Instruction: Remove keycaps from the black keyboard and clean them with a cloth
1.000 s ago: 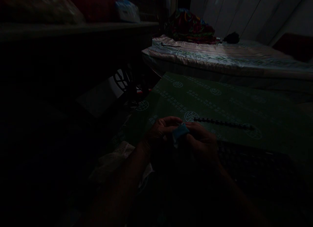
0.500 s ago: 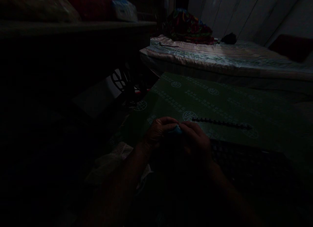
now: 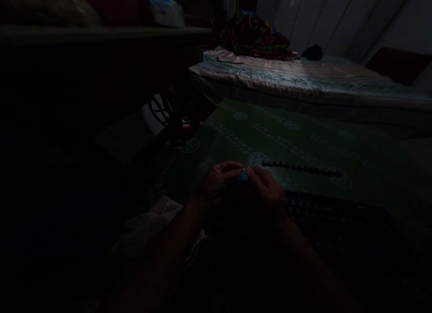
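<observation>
In the dim light, my left hand (image 3: 216,181) and my right hand (image 3: 268,191) meet in front of me, their fingertips pinched together. Between them is a small light-blue piece (image 3: 240,177), soft-looking like cloth; anything inside it is hidden by the fingers. Beside my right wrist lies a black keyboard (image 3: 337,223), its rows of keys barely visible. Just beyond the hands, a line of small black pieces (image 3: 302,168), similar to keycaps, runs across the green printed board (image 3: 270,135).
A crumpled pale cloth (image 3: 153,225) lies by my left forearm. Behind the board stands a bed (image 3: 303,81) with a heap of patterned fabric (image 3: 256,36) on it. A dark shelf (image 3: 135,33) holding bags juts in at upper left, above a spoked black wheel (image 3: 160,110).
The view has shifted slightly, so everything sits a little further left. My fingers have shifted a little around the blue piece, and both hands stay together.
</observation>
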Demonstrator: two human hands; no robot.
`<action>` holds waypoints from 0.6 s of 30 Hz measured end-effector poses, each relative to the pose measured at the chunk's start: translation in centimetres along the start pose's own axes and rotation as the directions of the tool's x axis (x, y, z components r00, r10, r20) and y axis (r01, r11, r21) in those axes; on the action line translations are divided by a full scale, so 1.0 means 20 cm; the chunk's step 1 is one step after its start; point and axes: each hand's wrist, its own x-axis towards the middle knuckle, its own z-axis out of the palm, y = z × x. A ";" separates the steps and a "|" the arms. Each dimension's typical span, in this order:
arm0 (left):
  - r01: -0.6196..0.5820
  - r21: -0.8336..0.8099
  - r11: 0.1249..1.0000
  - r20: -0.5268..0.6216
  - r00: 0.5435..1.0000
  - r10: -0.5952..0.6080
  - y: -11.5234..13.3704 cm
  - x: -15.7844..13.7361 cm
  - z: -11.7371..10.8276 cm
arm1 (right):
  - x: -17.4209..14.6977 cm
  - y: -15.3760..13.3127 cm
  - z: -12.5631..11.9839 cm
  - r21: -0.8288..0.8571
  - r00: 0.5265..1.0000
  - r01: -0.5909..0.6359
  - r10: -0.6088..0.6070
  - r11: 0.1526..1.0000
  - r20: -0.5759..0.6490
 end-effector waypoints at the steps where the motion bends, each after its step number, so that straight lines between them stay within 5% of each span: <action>1: -0.009 0.009 1.000 -0.009 1.000 0.009 0.00 0.00 0.00 | 0.00 -0.01 0.00 -0.029 1.000 0.008 -0.008 1.000 -0.012; 7: -0.069 0.022 0.997 -0.055 0.996 0.070 -0.03 0.01 0.01 | 0.01 0.00 0.00 -0.214 0.998 0.054 -0.061 0.975 -0.030; 18: -0.017 -0.085 0.996 -0.026 1.000 0.015 -0.02 0.01 0.02 | 0.01 0.03 -0.02 -0.095 0.994 -0.002 -0.008 0.995 -0.109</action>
